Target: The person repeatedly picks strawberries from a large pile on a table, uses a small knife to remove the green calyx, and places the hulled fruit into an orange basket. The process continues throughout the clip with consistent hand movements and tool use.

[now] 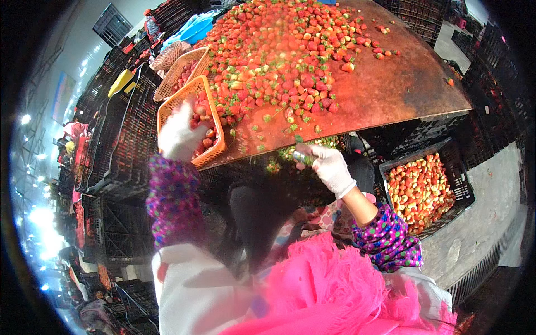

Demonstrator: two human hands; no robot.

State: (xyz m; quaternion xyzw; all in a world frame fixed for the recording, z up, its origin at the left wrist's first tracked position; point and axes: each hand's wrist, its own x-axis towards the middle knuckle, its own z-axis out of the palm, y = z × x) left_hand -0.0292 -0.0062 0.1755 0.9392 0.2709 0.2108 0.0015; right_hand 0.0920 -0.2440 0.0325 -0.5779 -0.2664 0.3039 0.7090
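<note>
My left hand (pixel 181 132), in a white glove and blurred, reaches over the near side of an orange plastic basket (pixel 220 138) that holds red strawberries; whether its fingers hold a berry cannot be told. At the table's front edge, my gloved right hand (pixel 333 167) grips a small tool (pixel 299 156) with a metallic part; its exact kind is unclear. A heap of strawberries with green caps (pixel 268 54) covers much of the reddish tabletop (pixel 377 96). Cut caps and leaves (pixel 289 150) lie below the edge, left of my right hand.
A black crate (pixel 467 192) of hulled strawberries (pixel 418 192) stands on the floor at the right. Stacked black crates (pixel 113 138) rise at the left. Behind the orange basket are another basket (pixel 167 81) and a blue basin (pixel 197 31). A person (pixel 151 27) is at the far upper left.
</note>
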